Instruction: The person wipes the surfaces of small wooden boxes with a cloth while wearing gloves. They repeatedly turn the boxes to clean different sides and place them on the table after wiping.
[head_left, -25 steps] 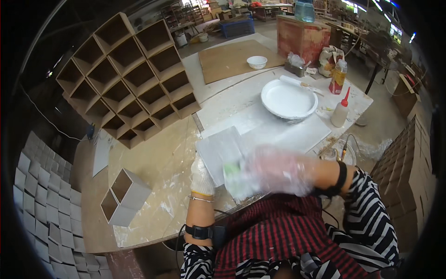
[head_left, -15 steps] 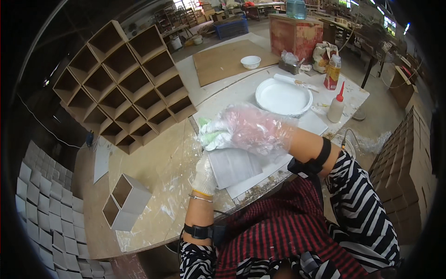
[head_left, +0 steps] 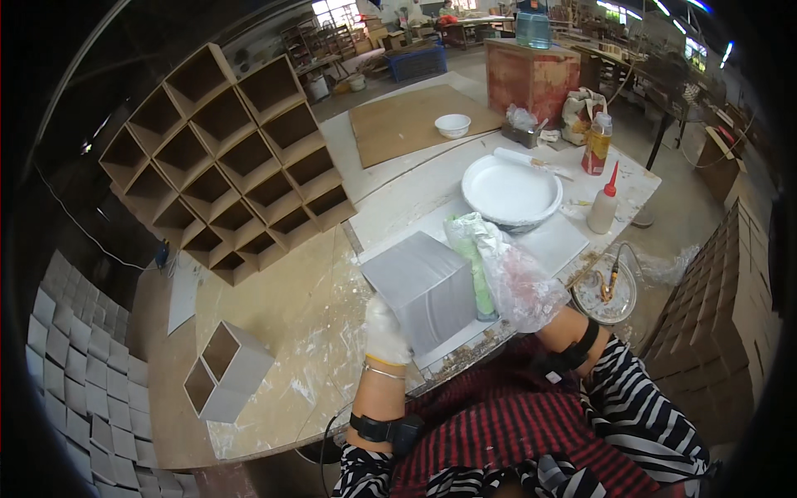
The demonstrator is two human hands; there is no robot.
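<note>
A grey-coated box (head_left: 422,286) is tilted on a white sheet at the table's front edge, with wet streaks on its near side. My left hand (head_left: 385,332), in a white knitted glove, grips it by the lower left edge; its fingertips are partly hidden by the box. My right hand (head_left: 525,286), inside a clear plastic bag or glove, holds a light green sponge or cloth (head_left: 475,259) smeared white against the box's right side. Just beyond, a round white tray (head_left: 511,189) contains white liquid, and a paint brush (head_left: 531,163) lies across its far rim.
A two-compartment box (head_left: 228,373) stands at the left. Behind it rises a brown grid of stacked boxes (head_left: 224,158). Glue bottles (head_left: 603,209), a white bowl (head_left: 452,125) and a red cabinet (head_left: 531,79) are farther off. More stacked boxes (head_left: 706,282) stand at the right.
My right hand has moved from over the top of the box to its right side, with the sponge or cloth still held. The box has been turned and raised, showing two faces.
</note>
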